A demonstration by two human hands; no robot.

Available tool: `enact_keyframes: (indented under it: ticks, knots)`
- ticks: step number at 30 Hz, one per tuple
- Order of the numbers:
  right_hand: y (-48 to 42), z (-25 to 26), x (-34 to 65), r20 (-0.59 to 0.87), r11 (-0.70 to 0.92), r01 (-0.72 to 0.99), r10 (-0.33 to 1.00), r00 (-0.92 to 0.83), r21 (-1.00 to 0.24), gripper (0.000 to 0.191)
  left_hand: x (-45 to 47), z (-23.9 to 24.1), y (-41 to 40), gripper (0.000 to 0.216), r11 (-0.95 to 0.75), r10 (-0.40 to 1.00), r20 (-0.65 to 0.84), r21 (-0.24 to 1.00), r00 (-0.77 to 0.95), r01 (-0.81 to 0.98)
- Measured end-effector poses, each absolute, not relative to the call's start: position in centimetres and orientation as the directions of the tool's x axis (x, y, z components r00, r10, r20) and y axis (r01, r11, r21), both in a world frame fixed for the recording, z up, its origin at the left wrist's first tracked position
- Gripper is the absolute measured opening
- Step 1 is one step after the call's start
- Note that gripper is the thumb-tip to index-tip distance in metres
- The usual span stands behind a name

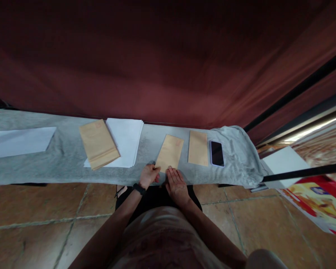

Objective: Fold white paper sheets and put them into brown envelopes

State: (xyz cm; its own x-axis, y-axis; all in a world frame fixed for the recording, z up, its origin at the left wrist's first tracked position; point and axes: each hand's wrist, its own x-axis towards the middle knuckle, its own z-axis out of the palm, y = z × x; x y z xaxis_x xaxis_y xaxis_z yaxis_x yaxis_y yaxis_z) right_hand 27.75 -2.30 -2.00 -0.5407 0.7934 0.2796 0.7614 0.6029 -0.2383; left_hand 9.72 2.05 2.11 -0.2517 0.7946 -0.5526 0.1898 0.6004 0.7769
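A brown paper envelope (170,151) with a small red mark lies slightly askew on the grey cloth in front of me. My left hand (149,175), with a dark band on its wrist, pinches the envelope's near left corner between thumb and fingers. Flat fingers of my right hand (176,183) rest on the envelope's near edge. Just to the right lies a second brown envelope (198,148), apart from both hands. A stack of brown envelopes (98,141) is on the left, overlapping a pile of white paper (126,140).
A phone (217,153) lies right of the second envelope. Folded white paper (22,141) rests at the far left of the cloth-covered surface (70,173). A dark red curtain (145,74) hangs behind. Black bars (305,172) and a colourful box (322,201) stand at the right.
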Motion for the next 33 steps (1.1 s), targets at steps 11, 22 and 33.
enact_keyframes:
  ticks: [11,22,33]
  knots:
    - [-2.7,-2.8,29.1,0.318,0.573,0.792,0.806,-0.500,-0.208,0.066,9.2,3.2,2.0,0.030,0.531,0.838,-0.490,0.628,-0.241,0.568]
    - [-2.9,-2.5,29.0,0.308,0.571,0.795,0.808,-0.502,-0.205,0.069,10.1,4.5,1.9,0.044,0.458,0.862,-0.438,0.461,-0.254,0.760]
    - [-2.9,-3.2,29.0,0.279,0.572,0.802,0.809,-0.518,-0.170,0.078,11.6,3.5,1.7,0.066,0.346,0.914,-0.262,0.110,-0.309,0.932]
